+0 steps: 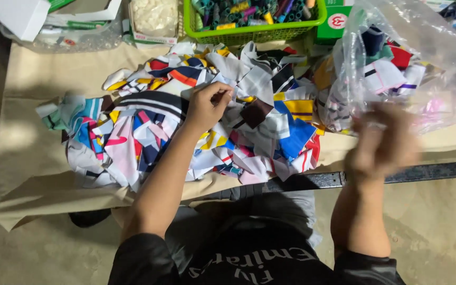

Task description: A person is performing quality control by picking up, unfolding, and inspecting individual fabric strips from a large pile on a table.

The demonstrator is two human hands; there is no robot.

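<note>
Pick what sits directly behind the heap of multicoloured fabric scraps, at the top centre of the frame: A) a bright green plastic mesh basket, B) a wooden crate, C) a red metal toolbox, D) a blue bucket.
A: a bright green plastic mesh basket holding coloured spools stands just beyond the heap of multicoloured fabric scraps, which the left hand is picking at.

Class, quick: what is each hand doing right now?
Left hand: closed, pinching a fabric scrap from the pile.
Right hand: blurred beside the clear plastic bag; grip cannot be told.
</note>
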